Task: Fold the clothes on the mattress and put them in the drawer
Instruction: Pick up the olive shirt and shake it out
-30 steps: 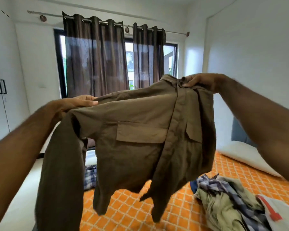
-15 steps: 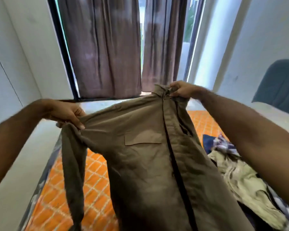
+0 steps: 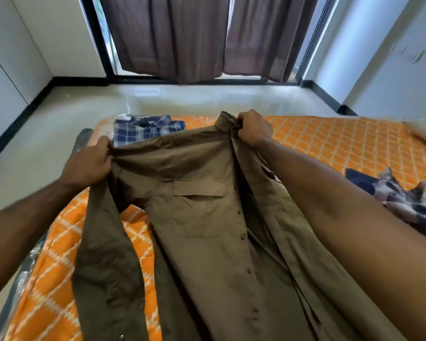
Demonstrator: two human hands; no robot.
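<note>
Head view: left hand (image 3: 87, 163) and right hand (image 3: 253, 129) pinch the brown shirt (image 3: 207, 217) at shoulder and collar over the mattress (image 3: 330, 143), probably spreading it flat before folding

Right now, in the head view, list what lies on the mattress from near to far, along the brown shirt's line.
Brown shirt held up by the left hand and right hand → blue checked shirt folded at the far edge of the orange mattress → floor → curtains.

Both hands, left hand (image 3: 89, 163) and right hand (image 3: 252, 127), grip the brown shirt (image 3: 207, 217) over the orange mattress (image 3: 342, 143).
</note>
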